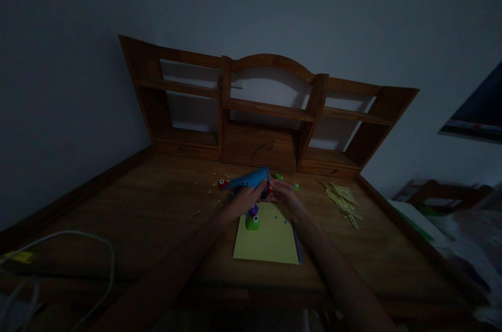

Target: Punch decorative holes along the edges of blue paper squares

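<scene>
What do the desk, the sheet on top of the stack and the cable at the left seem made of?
Desk: wood, probably varnished, from its brown grain and soft sheen.
Yellow sheet: paper or thin card, matte, since it looks flat with straight edges.
White cable: likely smooth plastic covering, judging by its even, bending loop; the dim light leaves this open.

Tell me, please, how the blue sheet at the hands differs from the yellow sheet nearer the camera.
The blue sheet is raised and tilted, with the left hand on it, while the yellow sheet lies flat. The blue sheet has a row of small dark marks near its edge; the yellow sheet has a few small blue bits and a green googly-eyed piece on it. Both look thin, like paper or card.
</scene>
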### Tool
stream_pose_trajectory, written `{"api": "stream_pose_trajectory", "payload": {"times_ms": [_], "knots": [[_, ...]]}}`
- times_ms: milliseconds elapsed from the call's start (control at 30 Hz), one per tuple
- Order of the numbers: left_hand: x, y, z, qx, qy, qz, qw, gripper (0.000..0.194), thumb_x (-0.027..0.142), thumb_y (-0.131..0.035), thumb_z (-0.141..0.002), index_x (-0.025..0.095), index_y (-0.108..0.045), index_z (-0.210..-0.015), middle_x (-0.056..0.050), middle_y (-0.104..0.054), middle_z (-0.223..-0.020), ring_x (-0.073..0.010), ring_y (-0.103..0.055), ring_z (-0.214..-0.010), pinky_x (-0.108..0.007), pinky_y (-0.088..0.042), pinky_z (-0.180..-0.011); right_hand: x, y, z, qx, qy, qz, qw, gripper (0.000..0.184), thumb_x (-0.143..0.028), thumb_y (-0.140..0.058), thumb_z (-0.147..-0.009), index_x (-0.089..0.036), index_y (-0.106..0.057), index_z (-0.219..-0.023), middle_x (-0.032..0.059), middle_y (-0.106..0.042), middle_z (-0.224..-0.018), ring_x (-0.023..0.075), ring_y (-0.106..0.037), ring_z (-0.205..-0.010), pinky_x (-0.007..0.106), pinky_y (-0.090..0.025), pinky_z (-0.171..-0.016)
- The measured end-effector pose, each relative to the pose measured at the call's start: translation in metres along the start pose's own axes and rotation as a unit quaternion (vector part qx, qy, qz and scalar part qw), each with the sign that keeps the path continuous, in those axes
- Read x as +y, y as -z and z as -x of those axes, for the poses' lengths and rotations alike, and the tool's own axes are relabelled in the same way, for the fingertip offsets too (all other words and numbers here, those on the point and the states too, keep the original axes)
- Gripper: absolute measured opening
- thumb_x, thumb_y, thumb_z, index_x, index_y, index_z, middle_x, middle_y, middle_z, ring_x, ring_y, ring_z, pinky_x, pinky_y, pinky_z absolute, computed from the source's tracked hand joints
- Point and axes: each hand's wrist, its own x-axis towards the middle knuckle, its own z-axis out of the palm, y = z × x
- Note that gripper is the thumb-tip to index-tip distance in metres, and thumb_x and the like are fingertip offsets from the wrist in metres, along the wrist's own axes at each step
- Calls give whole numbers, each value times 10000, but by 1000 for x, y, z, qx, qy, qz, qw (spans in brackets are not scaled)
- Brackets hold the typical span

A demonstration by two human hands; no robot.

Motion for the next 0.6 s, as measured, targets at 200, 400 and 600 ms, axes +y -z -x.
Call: {"api": "stream_pose_trajectory", "payload": {"times_ms": [200, 400, 600], "knots": [[0, -1, 0, 2, -4, -3, 1000, 489, 535, -333, -941, 201, -522, -638, 3, -537, -588, -147, -512, -594, -257, -412, -583, -2, -1, 1, 3, -2, 6, 1000, 266, -366, -806, -698, -170, -721, -856, 27, -709, -732, 147, -663, -611, 263, -539, -623], [2, -1, 1, 13, -1, -11, 1000, 500, 547, -322, -943, 200, -505, -633, 12, -512, -572, -144, -496, -581, -260, -409, -586, -1, -1, 0, 7, -8, 1, 1000, 263, -367, -810, -694, -169, -719, -842, 15, -690, -699, 138, -650, -581, 255, -528, -598], [2, -1, 1, 5, 5, -1, 1000, 460, 521, -342, -943, 205, -498, -648, 7, -498, -578, -151, -494, -598, -273, -407, -604, -2, -3, 2, 6, 1, -4, 1000, 259, -362, -801, -707, -171, -718, -862, 22, -698, -735, 140, -653, -602, 270, -526, -635]]}}
